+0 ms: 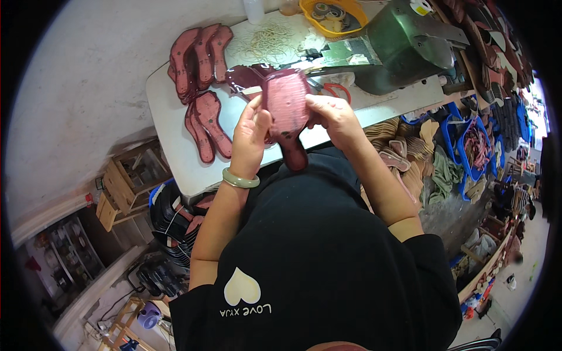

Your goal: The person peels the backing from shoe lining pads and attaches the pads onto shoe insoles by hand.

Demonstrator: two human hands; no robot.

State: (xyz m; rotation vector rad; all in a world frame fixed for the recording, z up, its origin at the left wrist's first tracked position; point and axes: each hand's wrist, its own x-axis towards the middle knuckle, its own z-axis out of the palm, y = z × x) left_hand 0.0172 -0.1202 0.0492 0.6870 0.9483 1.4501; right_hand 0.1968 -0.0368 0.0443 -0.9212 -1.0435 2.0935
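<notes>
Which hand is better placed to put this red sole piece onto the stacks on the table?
Left, probably. Both the left hand and right hand grip the red sole piece, but the sole stacks lie on the table's left side, nearer the left hand.

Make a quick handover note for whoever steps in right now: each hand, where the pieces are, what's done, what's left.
Left hand and right hand: both in a grip on one dark red sole piece, held above the table.
Stacked sole pieces lie at the table's far left, two flat ones nearer.
Sewing machine sits at far right.
Done: cannot tell.
Left: the held piece is not yet set down.
</notes>
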